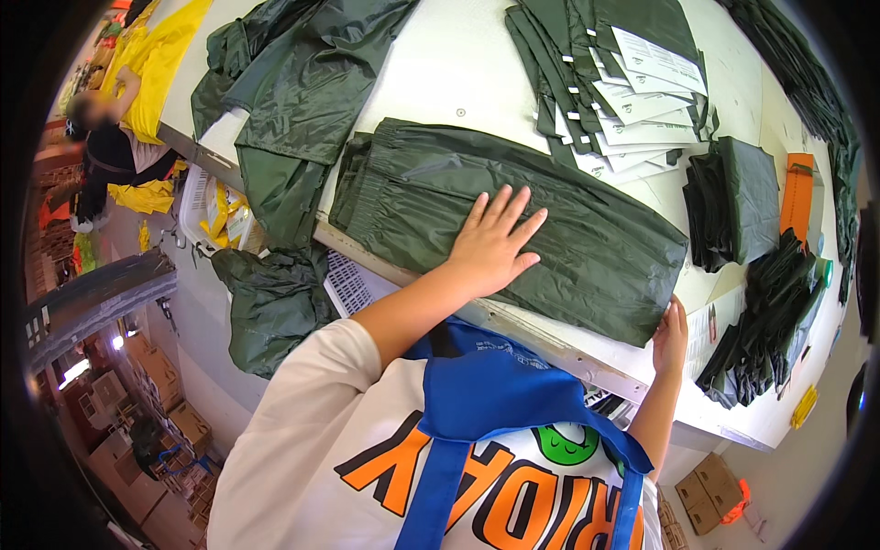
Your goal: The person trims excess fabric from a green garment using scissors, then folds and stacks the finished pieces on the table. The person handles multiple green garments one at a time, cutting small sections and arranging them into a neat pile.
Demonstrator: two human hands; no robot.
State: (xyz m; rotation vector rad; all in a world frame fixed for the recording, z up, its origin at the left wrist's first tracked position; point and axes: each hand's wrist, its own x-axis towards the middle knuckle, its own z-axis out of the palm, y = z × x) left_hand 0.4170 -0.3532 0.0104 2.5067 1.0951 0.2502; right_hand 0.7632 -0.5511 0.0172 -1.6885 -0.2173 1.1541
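Dark green rain trousers (568,243) of thin, shiny fabric lie folded lengthwise along the near edge of the white table, their gathered elastic waist at the left. My left hand (496,246) is pressed flat on the middle of them, fingers spread. At their right end my right hand (671,341) has its fingers closed at the folded edge; part of the grip is hidden. Beyond the trousers sits a stack of folded green garments (632,37) with white printed sheets (642,96) fanned out on it.
More green fabric (298,101) drapes over the table's left edge. To the right are folded dark pouches (733,202), a bunched dark pile (765,316) and an orange strip (797,197). A white basket (194,206) with yellow items stands at the left, where another person (115,137) handles yellow fabric.
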